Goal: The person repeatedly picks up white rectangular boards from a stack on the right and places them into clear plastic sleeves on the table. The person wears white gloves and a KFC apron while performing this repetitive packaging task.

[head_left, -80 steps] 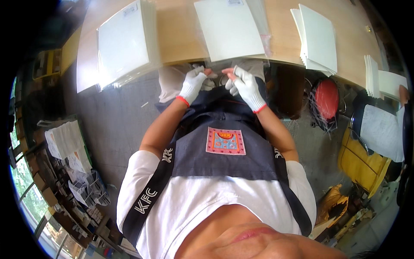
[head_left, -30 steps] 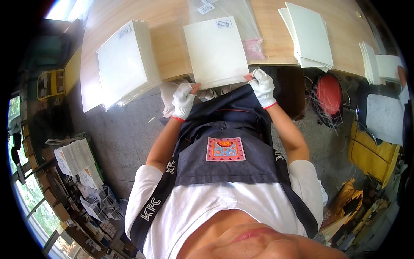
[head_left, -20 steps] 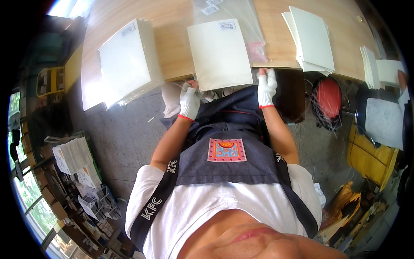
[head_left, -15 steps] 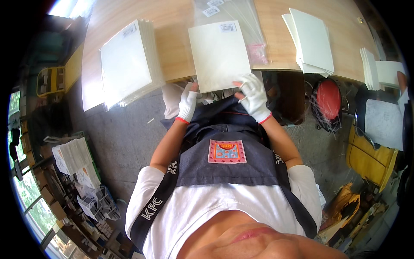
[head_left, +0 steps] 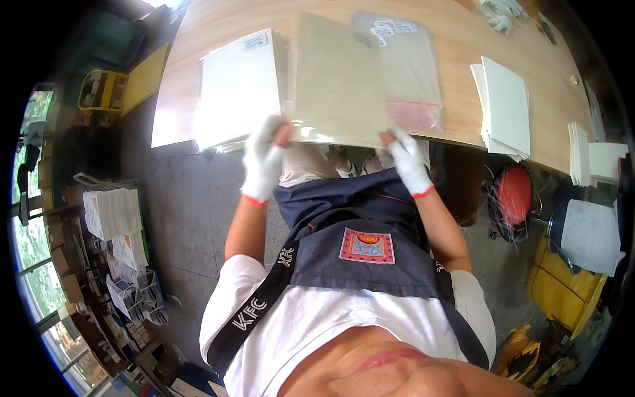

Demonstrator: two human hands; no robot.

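A cream board in a clear plastic sleeve point(head_left: 338, 79) is held up at the near edge of the table, with a small label in its upper right corner. My left hand point(head_left: 264, 159), in a white glove with bare fingertips, grips its lower left corner. At the lower right corner, the gloved fingers of my right hand point(head_left: 405, 155) pinch the sleeve. Just left of the board lies a stack of white sleeved boards point(head_left: 238, 92). Partly hidden behind its right side are flat clear plastic sleeves point(head_left: 410, 73) with labels and a pink strip.
The wooden table point(head_left: 456, 40) spans the far side. On its right stand leaning white boards point(head_left: 506, 109) and a smaller white stack point(head_left: 578, 153). White gloves point(head_left: 499, 16) lie at the far right. A red stool point(head_left: 514, 195) and a yellow chair point(head_left: 562, 288) are to the right.
The sleeved board has been lifted and shifted, now blurred by motion. My left hand has moved onto its lower left corner, and my right hand has closed on the lower right one.
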